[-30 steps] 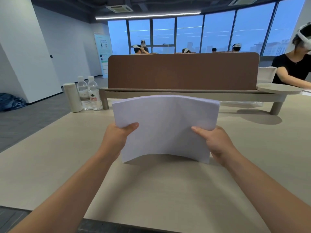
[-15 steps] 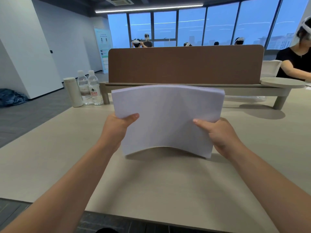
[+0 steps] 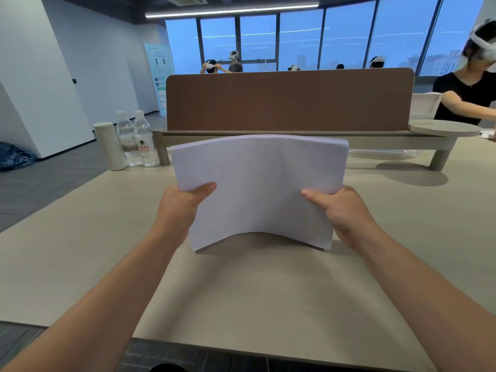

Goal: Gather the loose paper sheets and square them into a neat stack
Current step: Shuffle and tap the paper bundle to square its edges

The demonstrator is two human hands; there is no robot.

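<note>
A stack of white paper sheets (image 3: 260, 189) stands upright on its lower edge on the beige table (image 3: 255, 291), bowed toward me so the bottom edge arches. My left hand (image 3: 182, 208) grips the stack's left side, thumb across the front. My right hand (image 3: 341, 210) grips the right side the same way. The fingers behind the paper are hidden. The sheet edges look closely aligned at the top.
A brown divider panel (image 3: 290, 100) on a low shelf runs across the table behind the paper. Two water bottles (image 3: 137, 140) and a white cylinder (image 3: 110, 146) stand at the far left. Another person (image 3: 467, 95) sits at the far right.
Both hands keep the same grip on the stack, which stays upright on the table. The view has tilted slightly, and the person at the right has leaned further in.
</note>
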